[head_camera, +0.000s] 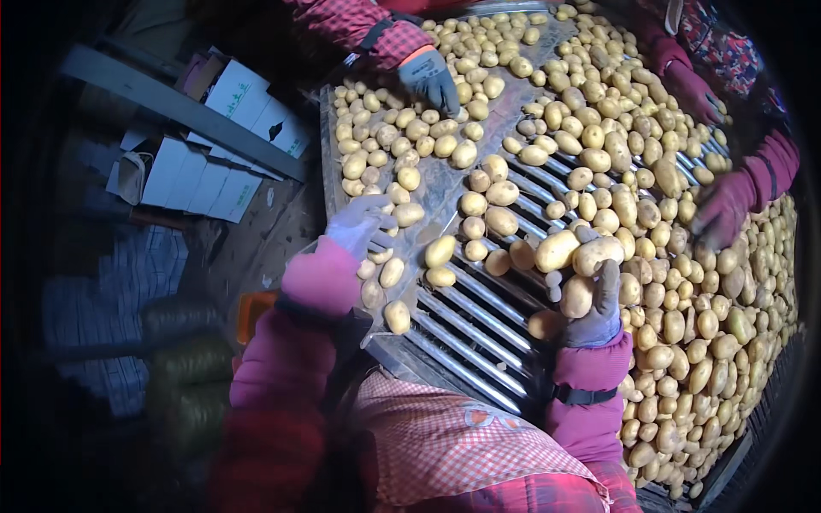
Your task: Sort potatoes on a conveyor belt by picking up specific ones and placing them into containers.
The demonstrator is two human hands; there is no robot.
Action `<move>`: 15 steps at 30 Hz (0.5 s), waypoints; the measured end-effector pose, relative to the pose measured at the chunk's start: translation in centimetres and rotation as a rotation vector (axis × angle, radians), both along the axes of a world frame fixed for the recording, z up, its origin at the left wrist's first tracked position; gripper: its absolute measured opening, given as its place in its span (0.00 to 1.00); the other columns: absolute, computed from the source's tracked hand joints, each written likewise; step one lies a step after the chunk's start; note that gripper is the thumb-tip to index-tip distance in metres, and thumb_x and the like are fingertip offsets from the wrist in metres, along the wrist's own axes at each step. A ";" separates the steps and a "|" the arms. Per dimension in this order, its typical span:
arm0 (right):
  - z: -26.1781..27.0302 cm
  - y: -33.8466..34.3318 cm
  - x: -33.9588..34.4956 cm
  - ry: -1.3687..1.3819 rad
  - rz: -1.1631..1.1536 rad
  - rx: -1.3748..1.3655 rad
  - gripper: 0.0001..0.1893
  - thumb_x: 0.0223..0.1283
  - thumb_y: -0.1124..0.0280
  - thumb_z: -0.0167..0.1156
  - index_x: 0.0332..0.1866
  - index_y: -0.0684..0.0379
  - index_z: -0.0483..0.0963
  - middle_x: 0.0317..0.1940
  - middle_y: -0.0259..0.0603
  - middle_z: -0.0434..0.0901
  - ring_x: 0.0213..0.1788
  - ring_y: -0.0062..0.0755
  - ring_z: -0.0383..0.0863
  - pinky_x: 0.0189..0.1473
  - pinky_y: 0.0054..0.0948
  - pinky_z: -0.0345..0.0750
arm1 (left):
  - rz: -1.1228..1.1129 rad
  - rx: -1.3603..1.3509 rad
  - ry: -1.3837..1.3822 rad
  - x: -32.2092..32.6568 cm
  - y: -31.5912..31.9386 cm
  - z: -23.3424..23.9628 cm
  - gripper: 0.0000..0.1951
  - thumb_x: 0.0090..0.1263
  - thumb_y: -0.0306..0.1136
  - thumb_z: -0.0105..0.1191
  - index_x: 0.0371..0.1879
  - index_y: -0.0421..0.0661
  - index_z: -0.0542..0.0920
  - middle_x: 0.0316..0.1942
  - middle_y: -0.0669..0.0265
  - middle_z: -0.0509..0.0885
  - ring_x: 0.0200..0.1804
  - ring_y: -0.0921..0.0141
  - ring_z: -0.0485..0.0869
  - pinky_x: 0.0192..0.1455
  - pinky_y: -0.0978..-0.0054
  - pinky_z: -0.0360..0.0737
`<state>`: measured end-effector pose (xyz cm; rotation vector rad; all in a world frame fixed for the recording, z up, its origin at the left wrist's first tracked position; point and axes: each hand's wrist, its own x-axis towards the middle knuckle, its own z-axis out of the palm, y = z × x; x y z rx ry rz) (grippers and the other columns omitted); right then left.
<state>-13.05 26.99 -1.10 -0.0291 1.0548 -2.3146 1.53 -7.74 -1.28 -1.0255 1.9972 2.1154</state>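
Observation:
My right hand [595,308], in a pale glove, has its fingers curled around potatoes [576,297] over the metal rollers [471,327]. More potatoes [557,251] lie against its fingertips. Gloved too, my left hand [362,224] rests at the left edge of the metal side tray [436,183], beside small potatoes [408,215]. Its fingers are spread; whether they touch a potato is hard to tell. Between my hands, two yellow potatoes [440,251] sit at the edge of the rollers.
A co-worker's grey-gloved hand [431,77] reaches into the tray at the top. Another person's red-gloved hands [721,211] are over the potato heap [693,320] at the right. White cartons [192,176], an orange container [253,314] and filled green sacks [192,378] stand at the left.

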 end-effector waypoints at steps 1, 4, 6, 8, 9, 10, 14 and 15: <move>-0.1 0.1 -0.1 0.010 0.024 -0.016 0.42 0.62 0.37 0.59 0.69 0.61 0.64 0.61 0.51 0.74 0.49 0.40 0.81 0.42 0.29 0.79 | 0.013 0.000 -0.005 0.6 0.5 0.9 0.28 0.69 0.32 0.59 0.69 0.49 0.69 0.50 0.60 0.81 0.41 0.72 0.83 0.39 0.71 0.81; 0.2 -0.2 -0.1 0.055 -0.014 0.079 0.43 0.61 0.36 0.59 0.70 0.61 0.63 0.61 0.53 0.75 0.49 0.41 0.81 0.40 0.29 0.79 | 0.121 -0.194 -0.059 1.7 3.2 1.8 0.20 0.75 0.29 0.46 0.65 0.39 0.72 0.52 0.57 0.84 0.41 0.70 0.85 0.42 0.72 0.82; 0.1 -0.1 -0.1 0.048 0.005 0.067 0.44 0.60 0.35 0.60 0.70 0.61 0.63 0.60 0.53 0.75 0.49 0.41 0.81 0.39 0.28 0.79 | -0.068 -0.346 0.075 2.2 6.5 1.3 0.22 0.74 0.31 0.48 0.66 0.41 0.71 0.58 0.55 0.81 0.45 0.67 0.84 0.46 0.68 0.82; 0.4 -1.0 0.3 0.078 -0.043 0.134 0.45 0.58 0.34 0.61 0.71 0.60 0.63 0.61 0.52 0.75 0.50 0.39 0.81 0.38 0.26 0.79 | -0.393 -0.815 0.164 2.3 8.5 0.0 0.25 0.72 0.35 0.53 0.68 0.48 0.70 0.66 0.53 0.73 0.53 0.59 0.82 0.52 0.62 0.81; 0.6 -0.9 0.3 0.043 -0.021 0.135 0.45 0.58 0.33 0.60 0.71 0.59 0.63 0.62 0.51 0.75 0.52 0.39 0.81 0.39 0.26 0.80 | -0.515 -1.122 0.112 2.2 9.2 -1.4 0.27 0.70 0.37 0.55 0.69 0.52 0.70 0.69 0.53 0.69 0.56 0.55 0.80 0.55 0.58 0.80; 0.6 -0.6 0.3 0.031 -0.032 0.143 0.46 0.58 0.33 0.60 0.71 0.58 0.63 0.62 0.51 0.74 0.52 0.38 0.81 0.39 0.26 0.80 | -0.508 -1.120 0.110 1.3 10.1 -0.6 0.27 0.70 0.37 0.55 0.69 0.52 0.70 0.69 0.53 0.69 0.56 0.55 0.80 0.55 0.58 0.80; 0.4 -0.5 0.3 0.049 -0.022 0.164 0.47 0.59 0.31 0.57 0.70 0.61 0.63 0.60 0.47 0.75 0.40 0.35 0.79 0.36 0.26 0.77 | -0.686 -1.076 -0.326 2.2 10.8 -0.1 0.27 0.67 0.39 0.58 0.67 0.57 0.72 0.66 0.55 0.69 0.55 0.51 0.79 0.56 0.54 0.79; 0.5 -0.7 0.2 0.105 -0.004 0.163 0.47 0.59 0.31 0.57 0.70 0.62 0.63 0.59 0.46 0.75 0.38 0.35 0.79 0.35 0.26 0.77 | -0.657 -1.109 -0.278 2.8 10.9 -0.4 0.27 0.66 0.38 0.58 0.66 0.57 0.72 0.64 0.55 0.71 0.53 0.50 0.80 0.55 0.54 0.79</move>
